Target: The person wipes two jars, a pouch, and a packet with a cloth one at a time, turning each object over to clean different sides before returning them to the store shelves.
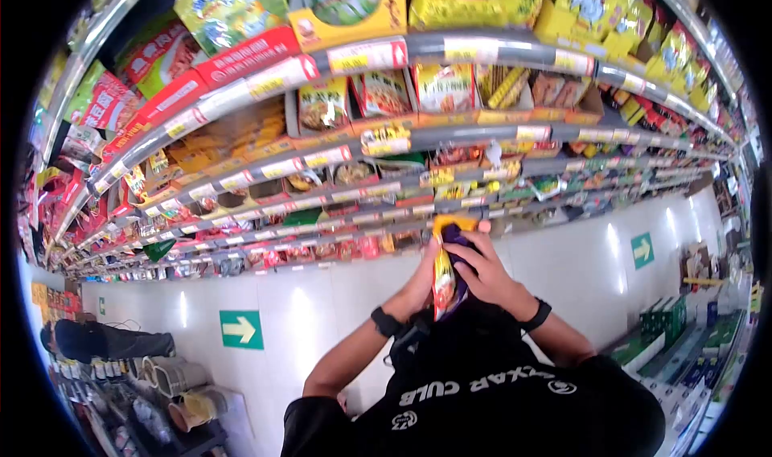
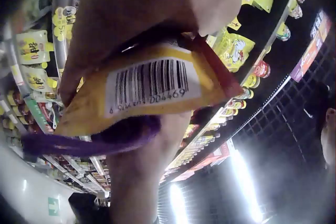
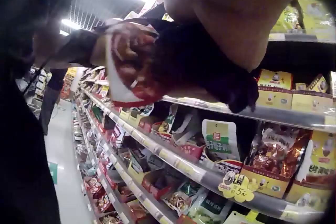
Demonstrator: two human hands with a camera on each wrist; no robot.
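In front of the chest, my left hand (image 1: pixel 416 286) grips a yellow and red snack packet (image 1: pixel 442 282). The left wrist view shows the barcode label (image 2: pixel 152 85) on the packet's yellow back, with the left hand (image 2: pixel 142 11) over its upper edge. My right hand (image 1: pixel 492 273) holds a dark purple cloth (image 1: pixel 457 244) against the packet's side. A purple fold (image 2: pixel 94 142) hangs just below the barcode. From the right wrist, the cloth (image 3: pixel 205 66) looks almost black under the right hand (image 3: pixel 226 11), and the packet's front (image 3: pixel 128 71) shows a reddish food picture.
Long shelves (image 1: pixel 346 59) full of bagged snacks curve across the front, with price tags along their edges. At the left a person in dark clothes (image 1: pixel 104 340) stands beside a rack of goods (image 1: pixel 145 409). Green boxes (image 1: pixel 663 316) are stacked at the right.
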